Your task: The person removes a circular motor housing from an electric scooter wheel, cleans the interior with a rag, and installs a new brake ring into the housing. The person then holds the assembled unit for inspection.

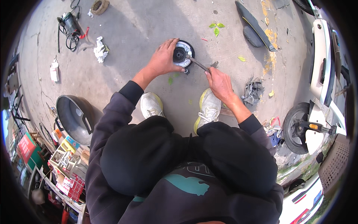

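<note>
Person squats on concrete floor (141, 33). Left hand (164, 58) clamps round hub (182, 53), fingers wrapped on its rim to pin it steady on the floor ahead of the shoes (179, 106). Right hand (219, 83) clenched on metal tool (198, 64), tip levered into hub.

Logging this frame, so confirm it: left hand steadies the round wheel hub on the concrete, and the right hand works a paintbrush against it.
One thing is wrong: the right hand holds a slim metal tool, not a paintbrush. The rest stands in the head view: the left hand steadies the hub on the concrete.
</note>
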Available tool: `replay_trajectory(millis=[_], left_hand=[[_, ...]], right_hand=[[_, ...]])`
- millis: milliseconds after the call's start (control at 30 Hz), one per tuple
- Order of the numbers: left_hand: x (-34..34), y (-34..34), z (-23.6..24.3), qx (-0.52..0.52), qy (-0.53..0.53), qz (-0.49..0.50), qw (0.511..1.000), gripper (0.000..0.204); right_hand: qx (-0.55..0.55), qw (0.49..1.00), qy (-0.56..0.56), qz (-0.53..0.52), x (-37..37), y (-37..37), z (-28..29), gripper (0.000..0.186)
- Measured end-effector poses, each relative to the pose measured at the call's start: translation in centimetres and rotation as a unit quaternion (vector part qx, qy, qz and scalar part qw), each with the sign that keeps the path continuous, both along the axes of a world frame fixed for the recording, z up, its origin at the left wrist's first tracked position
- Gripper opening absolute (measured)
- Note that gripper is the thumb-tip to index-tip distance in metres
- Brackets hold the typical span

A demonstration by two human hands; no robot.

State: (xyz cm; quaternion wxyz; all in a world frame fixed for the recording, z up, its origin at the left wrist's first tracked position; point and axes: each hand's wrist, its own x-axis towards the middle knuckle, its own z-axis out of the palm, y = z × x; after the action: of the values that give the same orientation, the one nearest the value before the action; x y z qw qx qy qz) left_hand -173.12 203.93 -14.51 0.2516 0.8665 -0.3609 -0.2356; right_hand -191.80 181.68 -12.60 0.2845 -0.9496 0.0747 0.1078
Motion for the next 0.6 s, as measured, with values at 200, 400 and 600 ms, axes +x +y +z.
replay_trajectory(millis=[200,400,600], left_hand=[[-0.6,-0.3,0.5,0.002,0.019,0.002,1.000,0.126],[-0.9,0.3,-0.1,0.054,-0.083,-0.029,0.995,0.130],[2.1,0.7,1.1,-0.085,0.249,0.078,0.961,0.124]], right_hand=[[0.016,0.997,-0.068,-0.028,3.5,-0.8,1.0,0.021],[0.040,0.990,-0.057,-0.121,1.5,-0.5,-0.3,0.023],[-0.065,0.979,0.055,-0.187,-6.0,-3.7,-3.6,0.028]])
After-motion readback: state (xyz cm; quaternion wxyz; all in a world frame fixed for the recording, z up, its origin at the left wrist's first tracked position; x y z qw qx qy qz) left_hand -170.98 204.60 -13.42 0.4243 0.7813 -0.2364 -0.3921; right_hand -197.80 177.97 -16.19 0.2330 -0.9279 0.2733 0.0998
